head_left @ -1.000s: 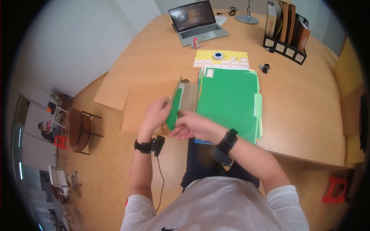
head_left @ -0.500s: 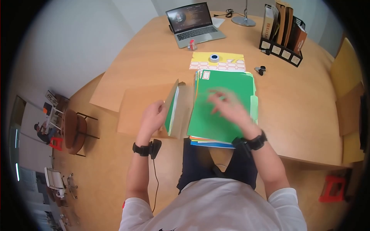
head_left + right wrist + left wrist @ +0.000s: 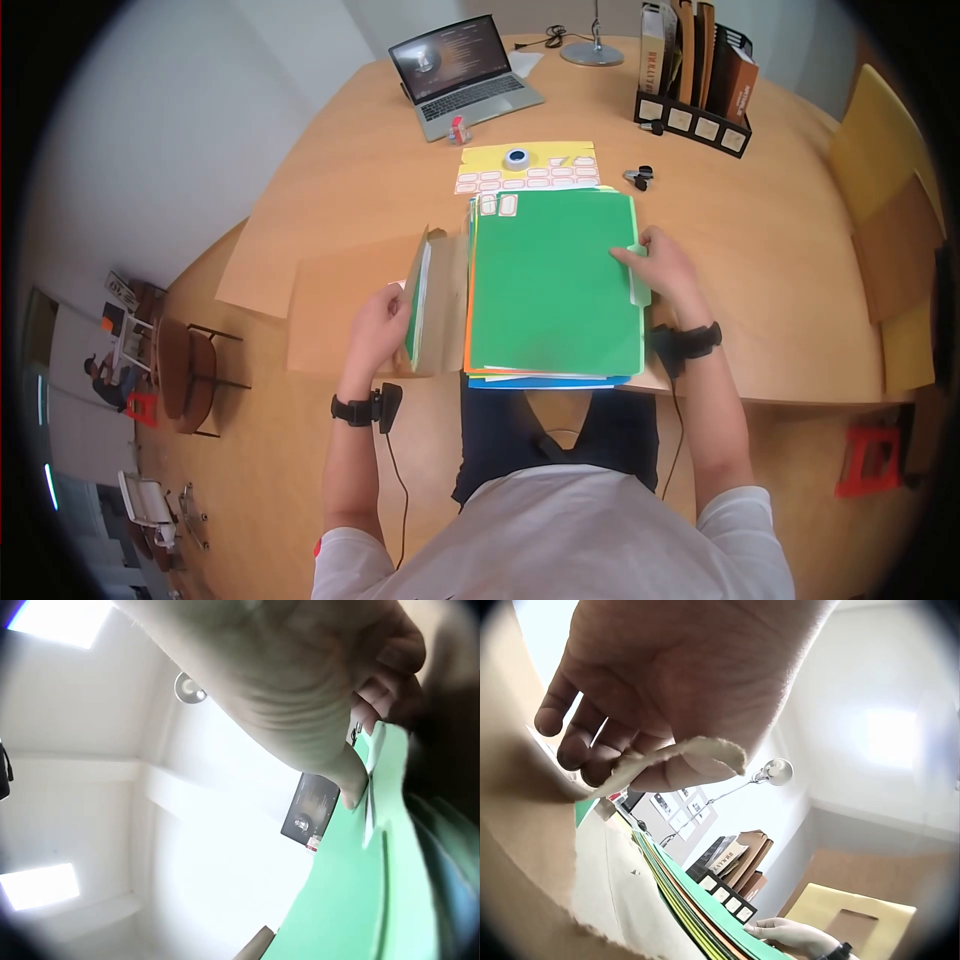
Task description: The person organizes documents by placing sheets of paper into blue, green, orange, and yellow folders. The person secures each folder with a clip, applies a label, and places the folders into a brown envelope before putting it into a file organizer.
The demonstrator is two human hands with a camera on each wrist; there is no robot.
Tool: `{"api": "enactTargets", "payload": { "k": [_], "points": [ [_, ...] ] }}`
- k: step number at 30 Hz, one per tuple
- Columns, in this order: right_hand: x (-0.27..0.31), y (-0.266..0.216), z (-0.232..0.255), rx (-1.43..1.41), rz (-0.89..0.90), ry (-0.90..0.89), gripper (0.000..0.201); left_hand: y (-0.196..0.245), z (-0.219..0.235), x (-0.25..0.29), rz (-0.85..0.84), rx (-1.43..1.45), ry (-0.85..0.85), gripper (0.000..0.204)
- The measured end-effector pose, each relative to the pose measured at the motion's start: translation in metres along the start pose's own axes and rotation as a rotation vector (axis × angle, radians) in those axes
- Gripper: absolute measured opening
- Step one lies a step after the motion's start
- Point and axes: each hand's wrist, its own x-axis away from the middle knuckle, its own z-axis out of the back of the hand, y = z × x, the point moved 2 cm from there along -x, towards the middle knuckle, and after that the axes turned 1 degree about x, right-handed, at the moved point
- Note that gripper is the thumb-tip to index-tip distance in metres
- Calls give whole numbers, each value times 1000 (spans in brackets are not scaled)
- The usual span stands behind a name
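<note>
My left hand (image 3: 382, 325) holds up a leaf of a brown kraft folder (image 3: 335, 315), thumb and fingers on either side of its edge. Green and white sheets (image 3: 424, 290) stand inside that raised leaf. Up close in the left wrist view, the paper's torn edge (image 3: 671, 754) curls past the thumb. To the right lies a green file folder (image 3: 550, 290) on top of a stack. My right hand (image 3: 668, 272) pinches its side tab, thumb on top and fingers underneath. The right wrist view shows the thumb (image 3: 354, 780) against the green folder's edge.
Orange and blue edges (image 3: 550, 382) poke out under the green folder. Behind it lie a yellow sheet (image 3: 490, 155), white labels and a tape roll (image 3: 516, 159). Black clips (image 3: 640, 177), a laptop (image 3: 460, 85), a lamp base (image 3: 592, 53) and a book rack (image 3: 690, 122) stand farther back.
My right hand has left the brown folder, crossed over the green folder and taken hold of its right-side tab. The left hand stays on the raised brown leaf.
</note>
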Motion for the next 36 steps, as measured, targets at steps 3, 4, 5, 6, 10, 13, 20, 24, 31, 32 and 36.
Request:
{"api": "enactTargets", "payload": {
  "k": [3,4,5,6,10,13,20,24,31,32,36],
  "points": [
    [-14,25,-11,-301,86,69,55,-1,4,-1,8,3,-8,24],
    [-12,23,-11,-434,126,97,51,0,5,0,2,12,-12,24],
    [-11,23,-10,-539,114,67,48,1,5,0,-6,20,-17,25],
    [-10,24,-6,-642,101,37,45,3,5,1,4,55,-16,22],
    [14,12,23,-1031,153,98,36,2,3,1,10,173,-15,21],
    [33,-5,35,-1329,161,299,34,-2,5,-1,-11,171,-12,21],
    [69,-20,17,-1231,130,-111,32,12,13,-1,19,131,-41,24],
    [78,-35,3,-1182,123,-137,27,3,16,-3,-38,157,-10,25],
    [84,-40,-11,-1193,94,-180,25,5,20,-1,-30,146,-9,25],
    [85,-41,-12,-1201,87,-175,24,4,19,-3,-39,141,-9,25],
    [88,-32,-11,-1245,79,-172,24,1,19,-2,-56,158,13,23]
  ]
}}
